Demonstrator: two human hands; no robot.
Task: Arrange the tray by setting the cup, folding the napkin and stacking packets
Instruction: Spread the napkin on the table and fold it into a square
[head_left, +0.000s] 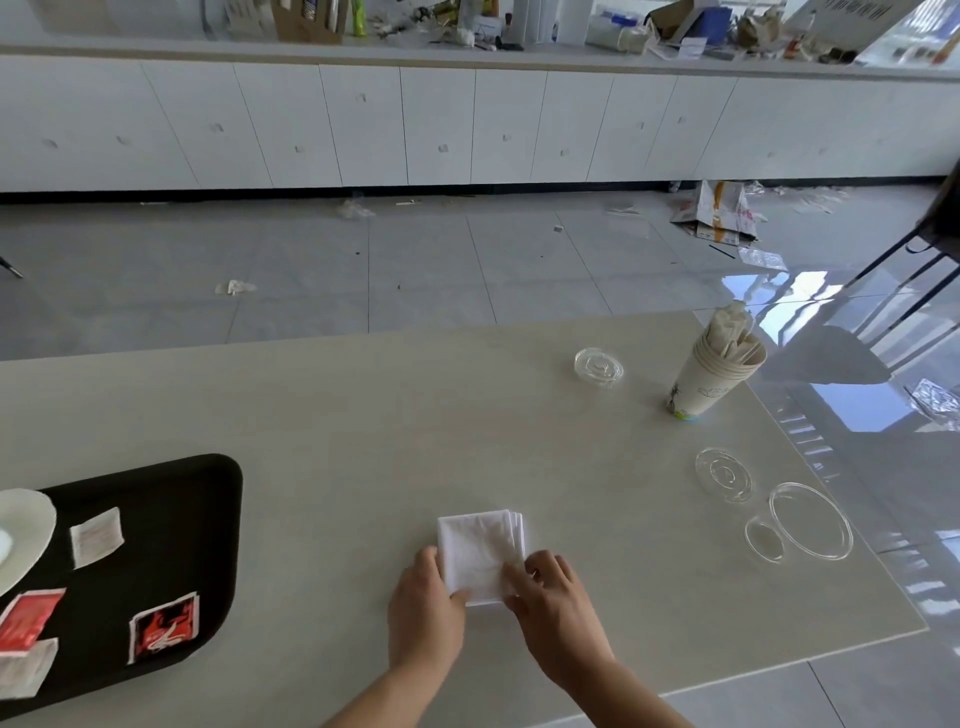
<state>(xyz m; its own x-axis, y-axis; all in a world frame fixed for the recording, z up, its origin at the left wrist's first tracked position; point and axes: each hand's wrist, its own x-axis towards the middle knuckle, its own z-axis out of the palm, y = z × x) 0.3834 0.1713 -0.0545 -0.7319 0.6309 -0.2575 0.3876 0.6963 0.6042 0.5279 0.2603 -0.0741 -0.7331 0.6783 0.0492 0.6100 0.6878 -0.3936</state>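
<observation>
Head view: both my hands press on the folded white napkin lying on the beige table, left hand at its left edge, right hand pinching its near corner, I think. Sauce packets lie on the black tray, far left.
</observation>
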